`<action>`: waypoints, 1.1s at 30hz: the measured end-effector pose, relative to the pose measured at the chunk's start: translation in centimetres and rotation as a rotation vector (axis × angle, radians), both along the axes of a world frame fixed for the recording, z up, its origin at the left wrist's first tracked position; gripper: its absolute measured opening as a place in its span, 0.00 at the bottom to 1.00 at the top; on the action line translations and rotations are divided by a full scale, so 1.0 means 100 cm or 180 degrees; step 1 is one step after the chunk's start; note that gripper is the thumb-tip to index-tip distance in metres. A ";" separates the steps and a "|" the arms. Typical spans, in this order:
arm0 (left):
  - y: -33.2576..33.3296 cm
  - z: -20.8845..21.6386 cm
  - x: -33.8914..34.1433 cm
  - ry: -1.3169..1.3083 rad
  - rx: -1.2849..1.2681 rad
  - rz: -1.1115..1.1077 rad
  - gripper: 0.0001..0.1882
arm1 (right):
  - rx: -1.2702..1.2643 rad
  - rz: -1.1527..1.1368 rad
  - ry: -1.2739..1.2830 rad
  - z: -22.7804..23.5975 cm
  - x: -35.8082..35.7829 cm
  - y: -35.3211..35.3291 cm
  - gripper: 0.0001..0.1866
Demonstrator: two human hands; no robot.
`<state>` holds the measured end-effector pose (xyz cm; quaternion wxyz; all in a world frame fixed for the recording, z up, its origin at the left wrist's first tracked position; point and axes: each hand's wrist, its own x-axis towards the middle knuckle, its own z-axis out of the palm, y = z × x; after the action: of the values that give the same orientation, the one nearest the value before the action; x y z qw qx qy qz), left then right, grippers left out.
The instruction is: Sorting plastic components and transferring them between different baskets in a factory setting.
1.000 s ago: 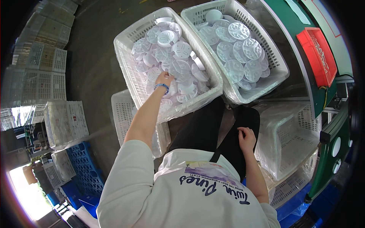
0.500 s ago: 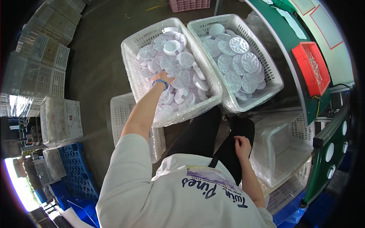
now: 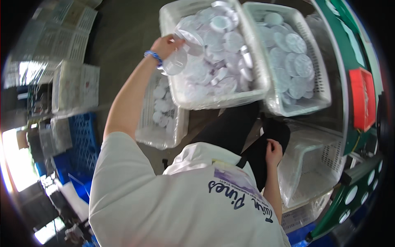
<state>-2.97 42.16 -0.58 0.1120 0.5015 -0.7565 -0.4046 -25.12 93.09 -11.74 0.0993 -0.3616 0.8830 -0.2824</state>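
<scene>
My left hand (image 3: 166, 47), with a blue beaded bracelet at the wrist, is closed on clear round plastic covers at the left rim of a white plastic-lined crate (image 3: 263, 88). One clear cover (image 3: 176, 61) hangs below the fingers, and another (image 3: 190, 38) tilts over the crate; motion blurs them. That crate holds a heap of round white and translucent covers (image 3: 233, 42). My right hand (image 3: 273, 153) rests by my right thigh, fingers loosely curled, with nothing visible in it.
To the right stands a second white crate (image 3: 321, 78) of round translucent covers. A lower crate (image 3: 181, 131) at left holds small white discs (image 3: 162, 106). A red bin (image 3: 357, 99) sits on the green bench (image 3: 349, 53). Near my right side is a clear-lined crate (image 3: 308, 181).
My left hand has come up out of the heap to the crate's left rim, bringing clear covers with it. The view has shifted, showing discs in the lower left crate. My right hand stays by the thigh.
</scene>
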 end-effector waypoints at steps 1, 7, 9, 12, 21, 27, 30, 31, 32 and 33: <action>-0.005 0.003 0.039 0.0040 -0.0068 0.0041 0.21 | 0.0049 0.0040 -0.0052 0.001 0.000 -0.001 0.05; 0.017 -0.034 0.230 -0.1400 0.0161 0.0287 0.24 | 0.0295 0.0050 -0.0186 0.008 0.002 -0.006 0.06; 0.033 -0.048 0.229 -0.1756 0.0640 0.0289 0.26 | 0.0238 0.0092 -0.0019 0.004 0.002 -0.004 0.06; 0.031 -0.068 0.199 -0.1996 -0.0166 -0.0237 0.23 | 0.0168 0.0128 -0.0041 0.002 0.003 -0.003 0.06; 0.096 -0.091 -0.105 -0.0226 -0.1248 -0.1910 0.32 | 0.0119 -0.0073 -0.0078 0.005 0.000 -0.004 0.05; 0.104 -0.124 -0.185 -0.0953 -0.3300 -0.2990 0.33 | 0.0129 -0.0186 -0.0159 0.013 0.000 -0.008 0.05; 0.095 -0.121 -0.192 -0.0989 -0.3185 -0.3195 0.26 | 0.0102 -0.0199 -0.0163 0.013 -0.001 -0.008 0.05; 0.088 -0.118 -0.188 -0.0920 -0.3025 -0.3135 0.21 | 0.0093 -0.0196 -0.0180 0.012 -0.001 -0.008 0.05; 0.079 -0.113 -0.180 -0.0862 -0.2867 -0.3062 0.16 | 0.0080 -0.0179 -0.0200 0.012 -0.001 -0.010 0.05; 0.068 -0.093 -0.170 -0.0544 -0.2142 -0.2984 0.17 | 0.0071 -0.0162 -0.0210 0.012 0.000 -0.009 0.05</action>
<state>-19.95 48.93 -9.91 0.0127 0.0808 -0.9910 -0.1064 -25.10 92.14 -10.55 0.1252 -0.3283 0.8912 -0.2867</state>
